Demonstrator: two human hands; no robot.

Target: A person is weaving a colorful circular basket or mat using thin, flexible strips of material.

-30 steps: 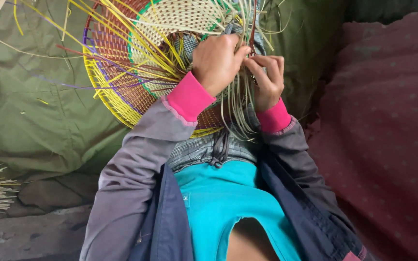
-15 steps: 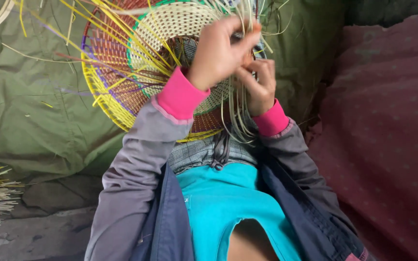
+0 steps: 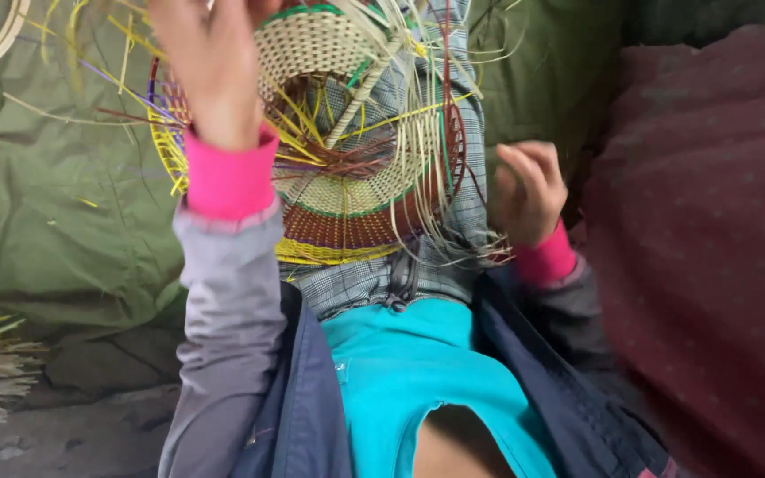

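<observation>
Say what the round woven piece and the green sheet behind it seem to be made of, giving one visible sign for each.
Round woven piece: thin flat strips, probably dyed cane, reed or plastic, in cream, green, yellow and red; loose springy ends stick out. Matte.
Green sheet: looks like heavy cloth or tarpaulin; it lies in soft folds and creases with a dull surface.
</observation>
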